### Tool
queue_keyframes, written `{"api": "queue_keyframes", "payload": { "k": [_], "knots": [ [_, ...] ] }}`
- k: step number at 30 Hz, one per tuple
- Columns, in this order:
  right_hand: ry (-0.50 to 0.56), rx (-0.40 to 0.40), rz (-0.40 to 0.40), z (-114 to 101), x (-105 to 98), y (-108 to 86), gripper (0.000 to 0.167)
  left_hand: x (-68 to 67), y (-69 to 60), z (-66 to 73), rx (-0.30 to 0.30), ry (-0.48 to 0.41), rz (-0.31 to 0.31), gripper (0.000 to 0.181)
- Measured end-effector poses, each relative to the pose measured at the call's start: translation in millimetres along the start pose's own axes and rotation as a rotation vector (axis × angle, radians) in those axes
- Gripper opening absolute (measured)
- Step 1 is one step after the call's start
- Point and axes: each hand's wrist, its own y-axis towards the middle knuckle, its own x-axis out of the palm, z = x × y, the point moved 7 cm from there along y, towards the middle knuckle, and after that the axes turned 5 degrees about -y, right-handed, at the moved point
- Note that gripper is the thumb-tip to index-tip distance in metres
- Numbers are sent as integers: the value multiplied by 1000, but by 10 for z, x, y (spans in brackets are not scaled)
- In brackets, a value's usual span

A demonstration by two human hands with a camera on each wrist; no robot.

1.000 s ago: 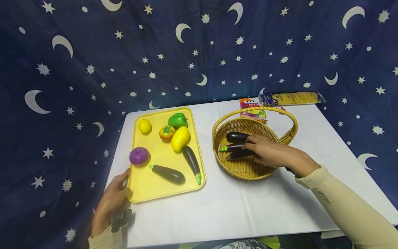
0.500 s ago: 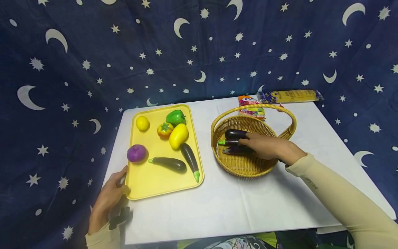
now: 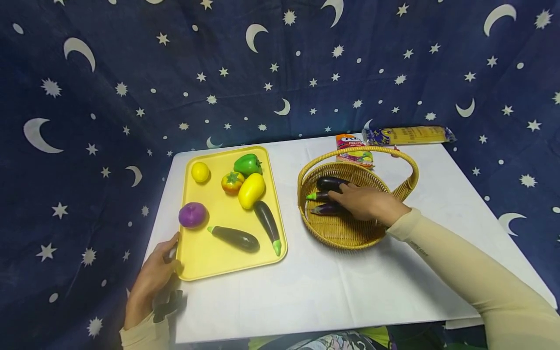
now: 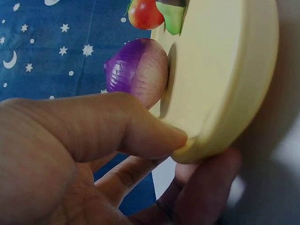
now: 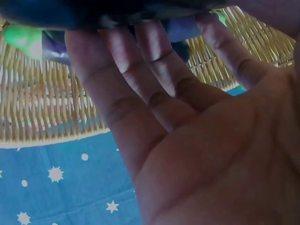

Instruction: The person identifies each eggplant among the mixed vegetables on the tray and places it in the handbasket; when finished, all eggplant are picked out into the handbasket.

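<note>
In the head view my left hand (image 3: 155, 267) pinches the left rim of a yellow tray (image 3: 218, 265). The left wrist view puts my thumb on top of the tray rim (image 4: 213, 136), fingers beneath it. My right hand (image 3: 365, 201) reaches into a wicker basket (image 3: 341, 240), its fingers round a dark eggplant (image 5: 108, 14) that hides the fingertips in the right wrist view. Beside that hand are an upper eggplant (image 3: 329, 183), a green-stemmed eggplant (image 3: 319, 196) and a lower eggplant (image 3: 325, 209). On the tray lie two eggplants (image 3: 234, 238) (image 3: 267, 223).
The tray also bears a purple onion (image 3: 192, 215), a lemon (image 3: 200, 172), a tomato (image 3: 232, 183), a green pepper (image 3: 247, 165) and a yellow mango-like fruit (image 3: 251, 191). A snack bag (image 3: 355, 158) and a long yellow packet (image 3: 411, 135) lie behind the basket's arched handle (image 3: 325, 155).
My right hand has shifted slightly left and away inside the basket, and the lower eggplant has moved a little with it. One tray eggplant has rocked. The left hand stays at the rim.
</note>
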Motion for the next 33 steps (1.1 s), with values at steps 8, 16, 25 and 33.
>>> {"api": "queue_keyframes", "payload": {
  "k": [8, 16, 25, 33],
  "knots": [
    [-18, 20, -12, -31, 104, 109, 67, 2, -8, -8, -5, 10, 2, 95],
    [-13, 37, 9, -13, 111, 118, 64, -31, 10, 56, 35, 29, 6, 96],
    [113, -61, 252, -40, -207, -127, 44, -24, 3, -21, -4, 5, 16, 96],
    [181, -161, 827, -615, -681, -629, 23, 0, 2, -26, -7, -63, 23, 101]
  ]
}}
